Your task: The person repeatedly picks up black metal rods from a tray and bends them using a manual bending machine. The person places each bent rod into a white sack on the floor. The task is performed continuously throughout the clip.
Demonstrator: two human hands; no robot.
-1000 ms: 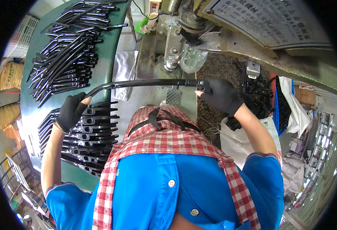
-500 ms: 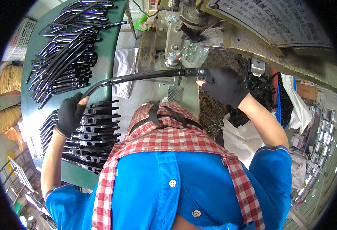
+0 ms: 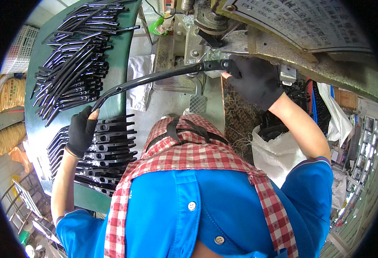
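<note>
A long, bent black metal tube point(image 3: 154, 77) spans between my two gloved hands. Its curved left end is gripped by my left hand point(image 3: 82, 132), with the thumb along it. At the other end, where a flat jointed bracket sits, my right hand point(image 3: 258, 81) is closed round the tip. The held tube slants up to the right, in front of the machine's lower parts. Under and beside my left hand lies a row of similar black tubes point(image 3: 111, 148) with holed flat ends on the green table point(image 3: 119, 101).
A large pile of black tubes point(image 3: 75, 60) covers the table's far part. The machine point(image 3: 215, 21) with a metal plate sign point(image 3: 292, 26) overhangs the upper right. A foot pedal point(image 3: 198, 104) is below. White sacks point(image 3: 273, 150) stand by my right arm.
My right hand has moved up and slightly away, raising the bracket end of the tube toward the machine. My left hand has shifted a little right, still holding the tube.
</note>
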